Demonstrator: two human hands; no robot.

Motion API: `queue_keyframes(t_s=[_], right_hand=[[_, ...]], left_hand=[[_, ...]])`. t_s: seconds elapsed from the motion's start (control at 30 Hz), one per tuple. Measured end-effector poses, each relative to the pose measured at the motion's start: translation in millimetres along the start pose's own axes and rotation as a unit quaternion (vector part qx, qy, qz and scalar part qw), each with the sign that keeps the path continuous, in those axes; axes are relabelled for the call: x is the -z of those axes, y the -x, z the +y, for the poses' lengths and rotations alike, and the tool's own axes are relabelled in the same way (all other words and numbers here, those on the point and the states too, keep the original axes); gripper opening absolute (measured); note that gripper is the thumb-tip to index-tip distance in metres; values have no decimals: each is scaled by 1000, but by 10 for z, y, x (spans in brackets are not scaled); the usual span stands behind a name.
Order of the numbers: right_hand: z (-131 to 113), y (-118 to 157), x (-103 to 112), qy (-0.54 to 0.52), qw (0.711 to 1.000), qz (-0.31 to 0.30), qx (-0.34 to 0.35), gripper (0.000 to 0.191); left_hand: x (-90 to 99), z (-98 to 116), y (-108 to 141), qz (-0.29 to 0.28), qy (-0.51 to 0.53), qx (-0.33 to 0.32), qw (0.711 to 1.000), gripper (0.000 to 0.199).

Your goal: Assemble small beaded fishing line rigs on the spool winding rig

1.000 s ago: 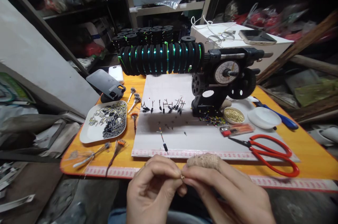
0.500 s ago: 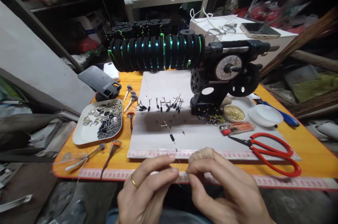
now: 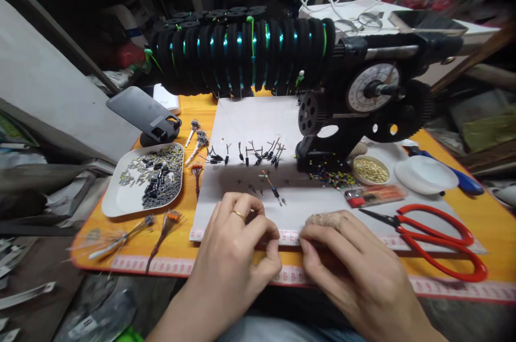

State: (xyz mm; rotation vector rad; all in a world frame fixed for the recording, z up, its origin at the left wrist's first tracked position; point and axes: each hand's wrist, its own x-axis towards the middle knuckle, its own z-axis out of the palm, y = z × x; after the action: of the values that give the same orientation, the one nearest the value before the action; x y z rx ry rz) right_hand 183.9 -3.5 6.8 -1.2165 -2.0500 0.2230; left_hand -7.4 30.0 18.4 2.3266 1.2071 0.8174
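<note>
My left hand (image 3: 239, 248), with a gold ring, is closed in a pinch over the front edge of the white board (image 3: 253, 121). My right hand (image 3: 355, 264) is pinched too, a tan wrap around one finger, a short gap from the left. What the fingertips hold is too fine or hidden to make out. Beyond them on the board lies a thin dark stem with an orange tip (image 3: 274, 190). Several small black forked pieces (image 3: 268, 155) rest farther back. Red-handled scissors (image 3: 439, 234) lie right of my right hand.
Black spools (image 3: 242, 57) sit on a geared dial device (image 3: 374, 89). A white tray (image 3: 108, 199) of small parts is at left, near a phone stand (image 3: 141, 111). A gold-bead dish (image 3: 373, 172), a white lid (image 3: 427, 172) and a measuring tape (image 3: 169, 266) are also here.
The left fingers, earlier stretched apart, have curled into a pinch, and that hand has moved up over the board's edge. The fine line seen between the hands no longer shows clearly. The view has shifted.
</note>
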Motion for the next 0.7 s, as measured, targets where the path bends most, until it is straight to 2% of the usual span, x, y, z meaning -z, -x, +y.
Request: queue_keyframes(t_s=[0.3,0.7], right_hand=[[59,34,-52,-9,1000,-9,-11,14],[143,142,28,25,999,-26,-22,16]], left_hand=[[60,-9,-50,-49,25,47,997,15],[4,-25,-35,-4,45,28,999,16]])
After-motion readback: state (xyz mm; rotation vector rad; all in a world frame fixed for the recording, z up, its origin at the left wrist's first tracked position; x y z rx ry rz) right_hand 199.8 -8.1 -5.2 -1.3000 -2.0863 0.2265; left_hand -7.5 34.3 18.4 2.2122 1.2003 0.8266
